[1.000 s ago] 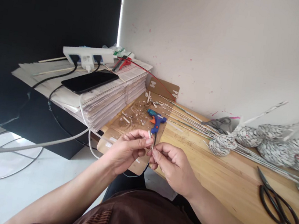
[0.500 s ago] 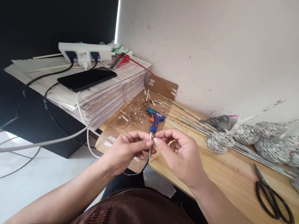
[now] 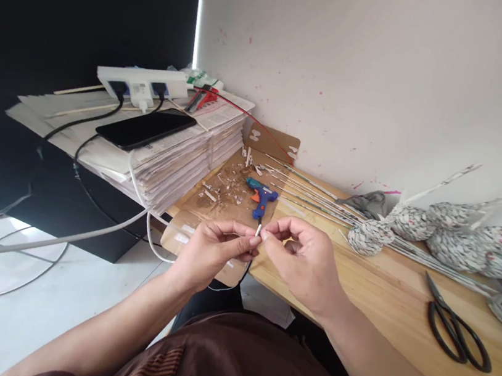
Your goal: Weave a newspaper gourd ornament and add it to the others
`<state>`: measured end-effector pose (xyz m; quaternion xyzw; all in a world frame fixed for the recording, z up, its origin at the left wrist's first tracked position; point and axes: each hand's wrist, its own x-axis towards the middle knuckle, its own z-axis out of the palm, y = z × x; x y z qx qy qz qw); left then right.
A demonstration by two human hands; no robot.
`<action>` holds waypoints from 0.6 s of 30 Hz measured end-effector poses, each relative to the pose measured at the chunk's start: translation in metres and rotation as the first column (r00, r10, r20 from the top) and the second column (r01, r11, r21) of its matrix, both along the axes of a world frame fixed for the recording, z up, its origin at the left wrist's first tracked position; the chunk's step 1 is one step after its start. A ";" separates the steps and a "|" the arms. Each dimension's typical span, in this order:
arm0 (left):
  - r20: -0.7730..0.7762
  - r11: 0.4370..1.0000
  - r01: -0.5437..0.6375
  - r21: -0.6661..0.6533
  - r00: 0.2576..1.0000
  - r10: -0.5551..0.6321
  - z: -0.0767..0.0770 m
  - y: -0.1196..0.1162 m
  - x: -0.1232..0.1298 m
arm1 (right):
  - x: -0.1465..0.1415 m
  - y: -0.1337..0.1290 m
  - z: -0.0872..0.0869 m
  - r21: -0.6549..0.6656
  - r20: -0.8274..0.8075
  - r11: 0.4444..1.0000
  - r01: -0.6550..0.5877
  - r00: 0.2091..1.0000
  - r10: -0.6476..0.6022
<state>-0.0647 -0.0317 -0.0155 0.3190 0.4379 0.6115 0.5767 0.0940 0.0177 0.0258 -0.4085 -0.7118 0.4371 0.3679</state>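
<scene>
My left hand [image 3: 219,249] pinches a short, thin whitish paper piece [image 3: 258,231] between thumb and forefinger. Against its right side press the thumb and forefinger of my right hand [image 3: 302,254], so both hands meet on it; my fingers hide part of the piece. Just beyond them a blue glue gun [image 3: 260,199] with an orange trigger lies on a brown board [image 3: 192,208]. Small paper scraps [image 3: 227,188] are scattered around it.
Several long paper rods [image 3: 310,193] lie by the wall, with woven paper bundles [image 3: 368,237] at right. Black scissors [image 3: 457,332] rest on the wooden table [image 3: 370,304]. At left, a newspaper stack [image 3: 200,150] carries a phone [image 3: 145,128] and a power strip [image 3: 141,85].
The paper piece has tilted, and less of it shows below my fingers. My fingertips have shifted slightly on it; the glue gun stays in place.
</scene>
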 end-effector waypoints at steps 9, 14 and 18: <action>-0.130 0.999 -0.034 -0.019 0.991 0.031 0.002 0.001 0.000 | 0.000 -0.001 -0.005 -0.054 -0.013 0.998 -0.007 1.000 0.006; -0.197 0.997 -0.073 -0.009 0.978 0.070 0.000 0.003 -0.001 | 0.003 -0.007 -0.002 -0.071 -0.031 0.996 -0.049 0.998 0.046; -0.191 0.995 -0.099 0.015 0.976 0.100 -0.002 0.004 -0.002 | 0.008 -0.011 -0.001 -0.060 -0.065 0.996 -0.062 0.996 0.058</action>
